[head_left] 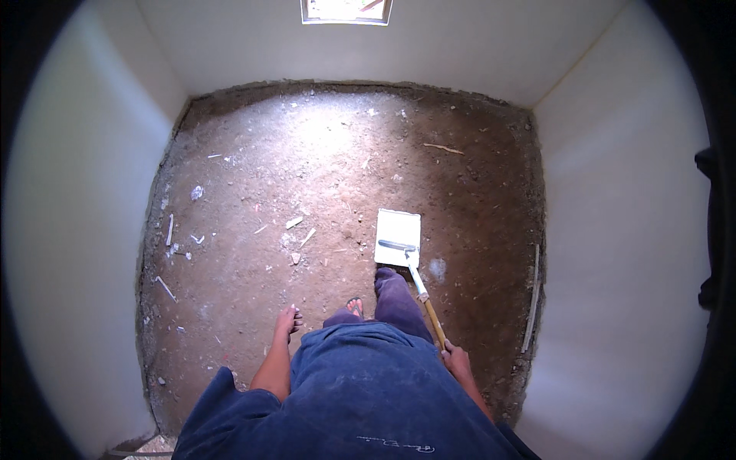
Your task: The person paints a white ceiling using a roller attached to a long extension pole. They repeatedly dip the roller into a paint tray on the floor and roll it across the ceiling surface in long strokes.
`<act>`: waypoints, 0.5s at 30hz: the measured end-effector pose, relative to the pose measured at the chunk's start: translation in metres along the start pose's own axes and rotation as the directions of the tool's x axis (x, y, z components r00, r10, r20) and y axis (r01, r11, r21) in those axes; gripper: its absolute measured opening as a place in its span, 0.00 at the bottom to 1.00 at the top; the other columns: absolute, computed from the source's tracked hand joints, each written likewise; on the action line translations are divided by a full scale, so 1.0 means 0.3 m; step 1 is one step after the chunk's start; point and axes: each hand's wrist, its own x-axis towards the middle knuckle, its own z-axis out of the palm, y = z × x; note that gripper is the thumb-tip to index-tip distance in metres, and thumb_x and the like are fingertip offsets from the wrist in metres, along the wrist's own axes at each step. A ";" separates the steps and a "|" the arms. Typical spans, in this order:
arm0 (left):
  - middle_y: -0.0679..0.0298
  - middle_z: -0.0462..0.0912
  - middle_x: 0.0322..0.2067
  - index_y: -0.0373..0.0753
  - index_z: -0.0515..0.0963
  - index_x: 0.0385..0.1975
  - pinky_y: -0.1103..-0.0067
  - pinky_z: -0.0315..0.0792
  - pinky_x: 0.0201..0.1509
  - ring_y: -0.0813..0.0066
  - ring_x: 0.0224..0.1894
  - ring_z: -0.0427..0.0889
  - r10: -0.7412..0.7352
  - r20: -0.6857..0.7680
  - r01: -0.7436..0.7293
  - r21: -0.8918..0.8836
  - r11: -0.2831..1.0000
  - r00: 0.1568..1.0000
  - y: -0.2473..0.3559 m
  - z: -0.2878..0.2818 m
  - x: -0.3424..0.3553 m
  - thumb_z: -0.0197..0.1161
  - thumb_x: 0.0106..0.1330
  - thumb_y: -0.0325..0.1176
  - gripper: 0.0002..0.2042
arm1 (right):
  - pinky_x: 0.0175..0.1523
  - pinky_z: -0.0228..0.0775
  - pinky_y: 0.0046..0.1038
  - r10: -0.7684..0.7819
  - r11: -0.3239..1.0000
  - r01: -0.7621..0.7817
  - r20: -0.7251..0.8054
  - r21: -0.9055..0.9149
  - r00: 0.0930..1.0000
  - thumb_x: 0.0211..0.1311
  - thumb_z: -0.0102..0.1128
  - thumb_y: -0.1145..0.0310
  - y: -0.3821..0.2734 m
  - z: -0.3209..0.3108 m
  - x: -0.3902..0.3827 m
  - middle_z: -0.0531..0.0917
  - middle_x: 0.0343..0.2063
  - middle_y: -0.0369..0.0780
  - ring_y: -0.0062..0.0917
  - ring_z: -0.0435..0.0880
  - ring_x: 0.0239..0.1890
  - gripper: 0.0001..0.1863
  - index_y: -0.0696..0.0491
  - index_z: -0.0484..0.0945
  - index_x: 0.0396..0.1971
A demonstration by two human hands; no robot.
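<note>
Pale, smooth walls [629, 253] enclose the room on 3 sides, bending toward the rim of the view. Between them spreads a brown dirt floor [475, 199], rough and littered, with a bright patch of light toward the far wall. High in that wall is a small window [346, 11], cut off by the upper edge. The person wears a dark blue shirt [360, 383], marked with dust, and purplish trousers [402, 303]. Along the right side, near the foot of the wall, lies a long pale strip of wood [531, 307].

A pole [435, 322], brown at the lower end and white higher up, slants from the person's right side to a white tray [398, 227]. The tray is on the ground just ahead of the right trouser leg; whether the 2 touch, I cannot tell. A dark roller [395, 245] at the pole's end lies crosswise over the near half of the tray.

The right hand [455, 359] grips the brown part of the pole. The left hand [288, 320] hangs half-open beside the body, fingers slightly bent. Near it shows a foot [354, 305] in a sandal. A thin stick [445, 148] lies beyond the tray, and pale chips [294, 223] and a crumpled scrap [197, 192] lie to its left.
</note>
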 end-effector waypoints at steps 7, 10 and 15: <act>0.66 0.87 0.38 0.46 0.78 0.47 0.76 0.77 0.33 0.75 0.32 0.86 0.010 -0.004 -0.010 -0.029 1.000 1.000 -0.031 -0.007 0.005 0.50 0.80 0.53 0.18 | 0.59 0.77 0.45 0.079 0.996 -0.081 0.038 0.032 0.996 0.69 0.62 0.62 0.043 0.011 -0.001 0.86 0.47 0.55 0.49 0.86 0.52 0.27 0.40 0.75 0.68; 0.66 0.88 0.38 0.44 0.80 0.47 0.77 0.77 0.32 0.77 0.30 0.85 0.020 -0.001 -0.020 -0.053 0.998 1.000 -0.024 0.005 0.015 0.52 0.79 0.55 0.20 | 0.58 0.77 0.46 0.082 0.993 -0.085 0.035 0.083 0.996 0.69 0.61 0.61 -0.004 0.015 0.070 0.86 0.47 0.54 0.49 0.86 0.51 0.27 0.37 0.75 0.68; 0.66 0.87 0.38 0.44 0.80 0.47 0.77 0.77 0.33 0.77 0.32 0.85 0.044 -0.015 -0.045 -0.069 0.997 0.999 0.005 0.038 0.011 0.52 0.79 0.55 0.20 | 0.55 0.79 0.44 -0.036 0.999 0.036 -0.050 -0.002 0.998 0.69 0.62 0.60 0.046 0.011 0.038 0.87 0.44 0.54 0.49 0.88 0.48 0.27 0.41 0.75 0.68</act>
